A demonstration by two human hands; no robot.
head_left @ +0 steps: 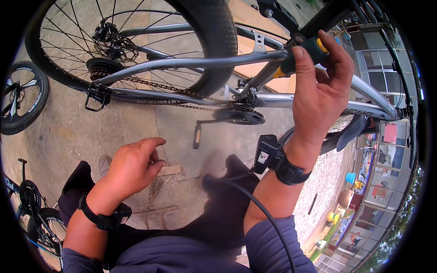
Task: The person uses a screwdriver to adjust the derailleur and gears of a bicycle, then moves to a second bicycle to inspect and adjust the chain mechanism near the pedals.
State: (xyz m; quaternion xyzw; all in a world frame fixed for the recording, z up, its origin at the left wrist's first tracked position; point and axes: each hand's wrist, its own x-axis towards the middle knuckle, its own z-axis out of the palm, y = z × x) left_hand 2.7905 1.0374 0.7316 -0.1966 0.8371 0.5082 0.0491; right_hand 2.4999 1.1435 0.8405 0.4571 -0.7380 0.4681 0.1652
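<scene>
In my right hand [318,86], raised at the upper right, is a screwdriver [314,50] with a thick dark green handle and yellow ends. My thumb and fingers close around it, beside the seat-tube area of a grey bicycle frame [195,61]. Its working end is hard to make out. My left hand [132,164] hovers over my lap, holding nothing visible, its fingers half curled and the thumb apart from the forefinger. Before me the bicycle's fat rear tyre [221,41], chain [154,85], chainring [239,116] and crank pedal [197,136] show.
Another bicycle wheel [34,98] stands at the left, with a second bicycle [34,200] below it. Cardboard [255,18] lies behind the frame. Wood scraps [169,170] are on the concrete ground. A black cable [259,204] crosses my right arm.
</scene>
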